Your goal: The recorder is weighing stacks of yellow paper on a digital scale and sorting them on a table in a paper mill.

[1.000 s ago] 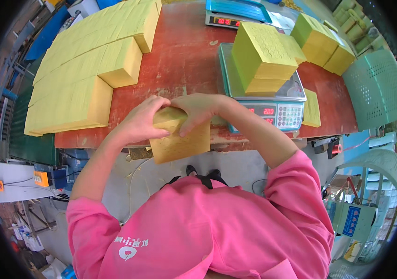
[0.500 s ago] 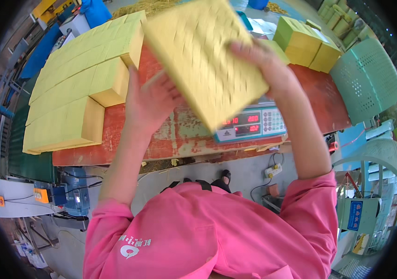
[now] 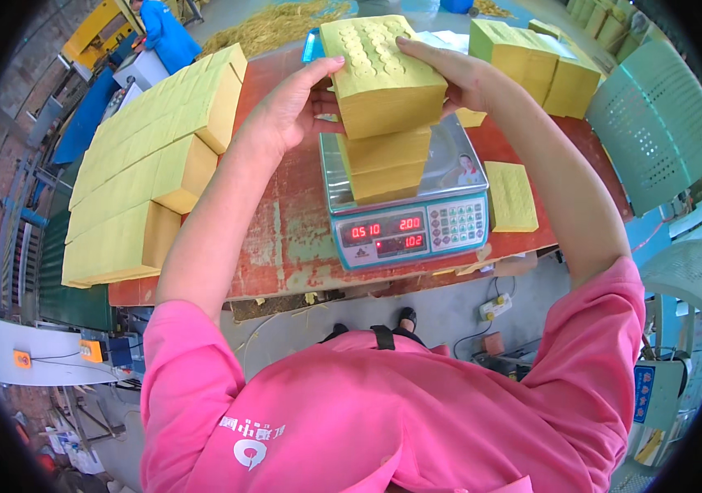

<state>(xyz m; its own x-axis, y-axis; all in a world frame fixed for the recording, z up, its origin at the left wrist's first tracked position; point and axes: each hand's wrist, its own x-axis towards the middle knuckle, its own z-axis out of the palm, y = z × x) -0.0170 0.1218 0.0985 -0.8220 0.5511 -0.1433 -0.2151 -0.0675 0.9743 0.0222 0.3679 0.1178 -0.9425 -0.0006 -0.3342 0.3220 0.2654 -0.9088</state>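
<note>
Both my hands hold a thick block of yellow paper [image 3: 392, 103] with rows of punched curved marks on its top face. My left hand [image 3: 295, 107] grips its left side, thumb on the top edge. My right hand [image 3: 456, 72] clasps the right side, thumb on top and the other fingers mostly hidden. Directly below is a pile of yellow paper blocks [image 3: 385, 171] on the metal pan of a digital scale [image 3: 413, 234] with lit red digits. Whether the held block touches that pile, I cannot tell. Beside the scale, on its right, lies a thinner yellow paper stack [image 3: 511, 197].
Rows of yellow paper blocks [image 3: 133, 185] cover the left of the worn red table [image 3: 273, 226]. More blocks [image 3: 524, 62] stand far right, near a green perforated plastic panel [image 3: 655, 123]. A person in blue [image 3: 168, 34] is at the far left. A power strip [image 3: 495, 306] lies on the floor.
The paper block was tilted up in my right hand, with my left hand open beside it. Now it is more level, farther away over the scale, and my left hand grips it too.
</note>
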